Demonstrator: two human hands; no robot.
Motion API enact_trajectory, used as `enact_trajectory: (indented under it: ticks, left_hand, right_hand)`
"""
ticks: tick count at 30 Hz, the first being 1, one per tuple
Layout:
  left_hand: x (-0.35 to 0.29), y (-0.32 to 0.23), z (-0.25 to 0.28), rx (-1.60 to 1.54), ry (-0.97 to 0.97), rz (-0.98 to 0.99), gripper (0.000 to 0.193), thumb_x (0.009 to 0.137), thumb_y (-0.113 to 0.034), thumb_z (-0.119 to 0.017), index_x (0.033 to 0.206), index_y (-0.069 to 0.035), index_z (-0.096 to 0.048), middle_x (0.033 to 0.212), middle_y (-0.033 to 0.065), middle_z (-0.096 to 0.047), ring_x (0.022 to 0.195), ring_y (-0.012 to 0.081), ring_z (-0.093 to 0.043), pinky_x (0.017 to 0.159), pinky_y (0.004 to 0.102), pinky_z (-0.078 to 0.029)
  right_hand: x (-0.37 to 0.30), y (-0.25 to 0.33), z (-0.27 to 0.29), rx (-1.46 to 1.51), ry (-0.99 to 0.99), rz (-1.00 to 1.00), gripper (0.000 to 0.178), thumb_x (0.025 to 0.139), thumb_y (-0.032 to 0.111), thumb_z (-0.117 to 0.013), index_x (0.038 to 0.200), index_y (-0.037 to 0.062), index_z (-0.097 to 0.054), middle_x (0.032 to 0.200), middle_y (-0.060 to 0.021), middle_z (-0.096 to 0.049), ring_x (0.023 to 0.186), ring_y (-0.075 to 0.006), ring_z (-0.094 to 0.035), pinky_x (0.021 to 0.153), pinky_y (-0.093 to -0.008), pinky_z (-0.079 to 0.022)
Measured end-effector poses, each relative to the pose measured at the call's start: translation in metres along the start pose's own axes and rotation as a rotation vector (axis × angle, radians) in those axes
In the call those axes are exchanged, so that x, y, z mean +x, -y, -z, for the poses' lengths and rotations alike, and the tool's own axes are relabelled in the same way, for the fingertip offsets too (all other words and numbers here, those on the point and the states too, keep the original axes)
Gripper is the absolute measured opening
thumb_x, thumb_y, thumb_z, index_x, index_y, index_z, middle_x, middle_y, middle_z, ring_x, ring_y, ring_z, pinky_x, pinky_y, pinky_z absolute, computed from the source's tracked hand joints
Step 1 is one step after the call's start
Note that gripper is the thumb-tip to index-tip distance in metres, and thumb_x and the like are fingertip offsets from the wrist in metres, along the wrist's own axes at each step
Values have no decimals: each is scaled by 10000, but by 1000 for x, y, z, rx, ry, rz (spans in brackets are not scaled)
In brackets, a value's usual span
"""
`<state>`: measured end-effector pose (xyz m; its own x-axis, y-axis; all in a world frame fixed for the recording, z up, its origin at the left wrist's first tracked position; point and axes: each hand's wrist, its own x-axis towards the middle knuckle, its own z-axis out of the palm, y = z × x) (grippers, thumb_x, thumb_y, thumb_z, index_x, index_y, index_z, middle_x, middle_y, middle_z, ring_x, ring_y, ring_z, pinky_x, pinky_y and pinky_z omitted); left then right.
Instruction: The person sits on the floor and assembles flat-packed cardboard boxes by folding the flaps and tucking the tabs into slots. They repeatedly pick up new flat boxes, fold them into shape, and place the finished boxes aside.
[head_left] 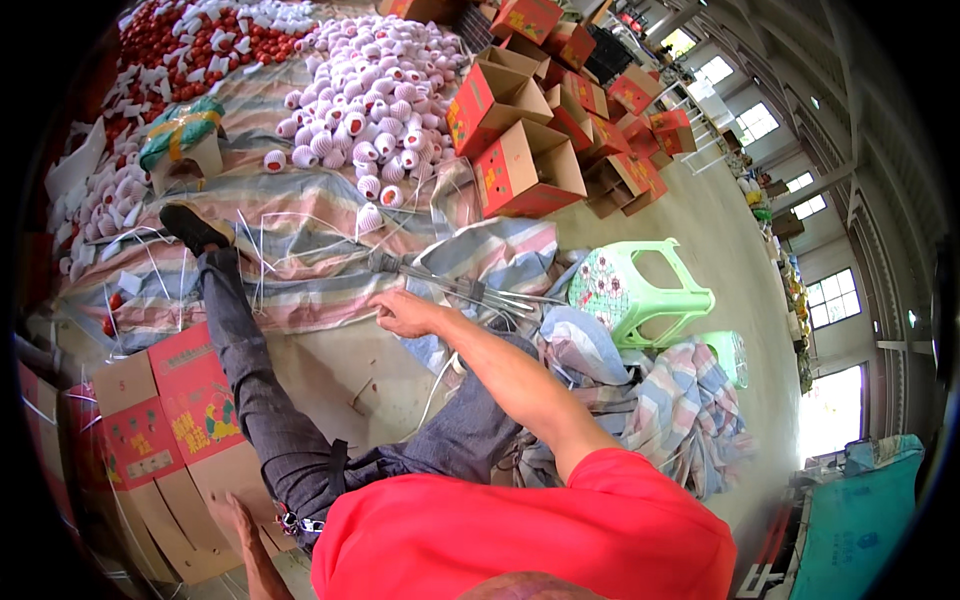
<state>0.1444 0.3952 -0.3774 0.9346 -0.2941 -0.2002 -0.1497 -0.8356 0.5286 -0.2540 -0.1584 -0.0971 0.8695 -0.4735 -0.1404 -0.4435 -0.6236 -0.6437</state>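
Observation:
My left hand (232, 515) lies against a red and brown cardboard carton (195, 400) at the lower left, its fingers stretched along the brown flap. Out in front of me, my right hand (405, 312) hangs over the near edge of a striped tarp (320, 270). Its fingers are partly bent and apart, and I see nothing in them. Just beyond that hand, to the right, lies a bundle of thin grey and white straps (480, 292). My left leg stretches forward onto the tarp, alongside the carton.
Fruit in white foam nets (375, 100) is heaped ahead, with bare red fruit (220, 45) behind it at left. Open cartons (530, 170) are stacked at far right. A green plastic stool (640, 290) stands right of crumpled tarp (680, 400). A cloth-topped seat (185, 145) is at left.

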Motion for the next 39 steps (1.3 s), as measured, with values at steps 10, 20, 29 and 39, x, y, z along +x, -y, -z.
enact_trajectory:
  ticks: [10, 20, 29, 39]
  left_hand:
    - [-86, 51, 28, 315, -237, 428, 812, 852, -554, -830, 1376, 36, -636, 1306, 231, -678, 1171, 437, -672, 1034, 592, -530]
    - [-78, 16, -35, 23, -178, 730, 823, 755, -467, -915, 1318, 45, -602, 1237, 265, -623, 1213, 344, -566, 963, 456, -552]
    - [-89, 95, 48, -882, -420, 703, 530, 847, -195, -889, 1286, -2, -663, 1205, 117, -737, 1059, 190, -709, 913, 390, -598]
    - [-118, -62, 122, -1435, -171, 315, 397, 1025, -188, -737, 1369, -19, -631, 1211, 61, -750, 1087, 190, -724, 955, 387, -611]
  right_hand:
    - [-16, -22, -15, -30, 131, -271, 508, 928, 162, -621, 1389, -50, -614, 1097, -215, -776, 1016, -360, -750, 915, -447, -583]
    - [9, -84, -27, -167, 101, -256, 506, 978, 222, -677, 1423, -12, -622, 1300, -224, -724, 1170, -377, -707, 1004, -472, -559]
    - [48, -61, -45, 66, 257, -285, 511, 1041, 193, -643, 1487, -43, -559, 1167, -166, -769, 956, -202, -738, 895, -349, -565]
    - [48, -48, -32, 31, 284, -262, 524, 1010, 217, -663, 1467, -27, -582, 1165, -226, -774, 977, -275, -777, 908, -395, -584]
